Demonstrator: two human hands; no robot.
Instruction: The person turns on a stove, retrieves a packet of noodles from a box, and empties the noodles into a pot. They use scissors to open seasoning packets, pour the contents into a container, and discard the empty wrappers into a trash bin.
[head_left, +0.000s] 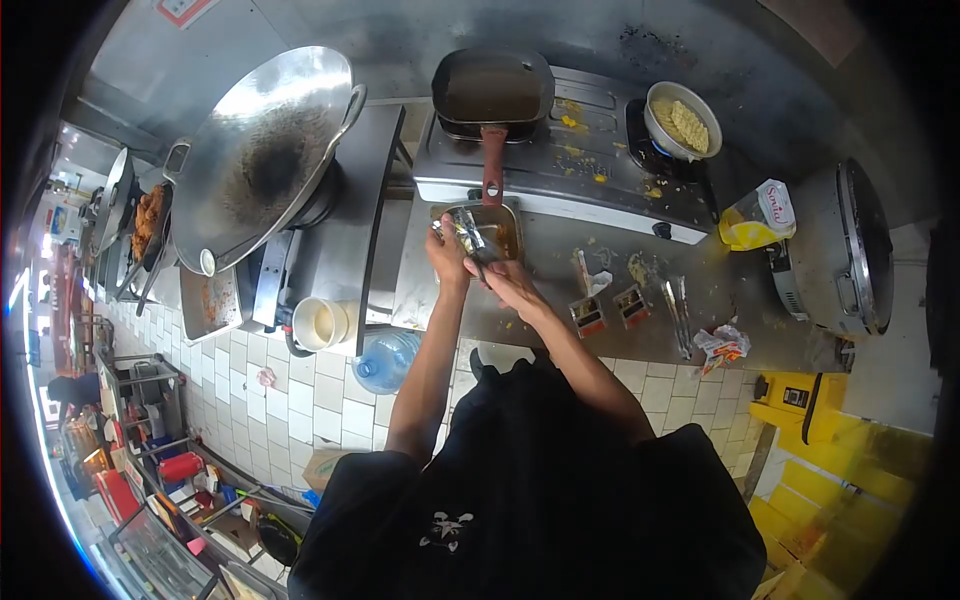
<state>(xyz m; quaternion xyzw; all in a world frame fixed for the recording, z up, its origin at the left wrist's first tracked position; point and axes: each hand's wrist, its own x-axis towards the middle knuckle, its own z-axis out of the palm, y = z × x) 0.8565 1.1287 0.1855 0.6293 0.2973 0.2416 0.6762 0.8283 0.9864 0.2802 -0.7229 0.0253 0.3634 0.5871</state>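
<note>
My left hand (447,252) is closed on a shiny silver foil packet (466,226), which is held over a rectangular metal tray (516,236). My right hand (508,287) has its fingers closed at the packet's lower end, close beside the left. A dark edge shows between the hands, too small to make out. Yellowish liquid seems to lie in the tray. Just beyond it, the brown handle of a square dark pan (492,85) points toward me from the stove.
A bowl with a noodle block (688,128) sits on the right burner. A large wok (265,160) stands at left. Tongs (678,318), small packets (588,315), a crumpled wrapper (722,346) and a yellow-liquid bag (757,218) lie on the right counter. A large pot (845,250) stands far right.
</note>
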